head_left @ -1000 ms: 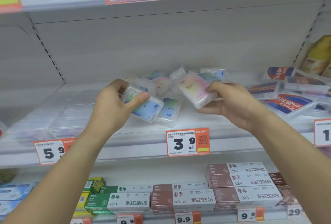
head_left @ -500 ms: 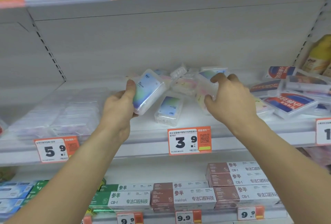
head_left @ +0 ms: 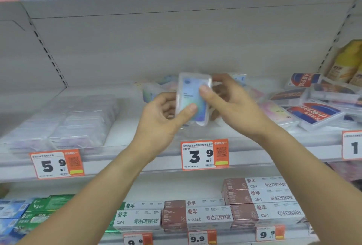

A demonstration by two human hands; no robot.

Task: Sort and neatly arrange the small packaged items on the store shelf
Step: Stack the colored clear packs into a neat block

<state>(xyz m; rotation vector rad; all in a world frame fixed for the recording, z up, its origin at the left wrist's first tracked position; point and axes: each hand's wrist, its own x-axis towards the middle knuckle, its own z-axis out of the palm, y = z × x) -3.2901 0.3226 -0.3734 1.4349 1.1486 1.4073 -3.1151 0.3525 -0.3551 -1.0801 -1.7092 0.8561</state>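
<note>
A clear plastic case with a blue pastel label (head_left: pixel 191 96) stands upright in the air above the middle shelf (head_left: pixel 137 158). My left hand (head_left: pixel 162 119) grips its lower left side, thumb on the front. My right hand (head_left: pixel 233 105) holds its right edge, thumb pressed on the label. Behind the hands lie several more pastel cases (head_left: pixel 154 90) in a loose heap, partly hidden. A pink case (head_left: pixel 276 111) lies flat to the right of my right wrist.
Clear packs (head_left: pixel 64 125) are stacked at the shelf's left. Red-and-blue packets (head_left: pixel 317 107) are heaped at the right, with yellow pouches (head_left: pixel 348 62) behind. Price tags 5.9 (head_left: pixel 56 164) and 3.9 (head_left: pixel 204 154) hang on the shelf rail. Toothpaste boxes (head_left: pixel 207 215) fill the shelf below.
The left hand has carried the blue case to the centre and turned it upright. The right hand left the heap behind and came onto the same case.
</note>
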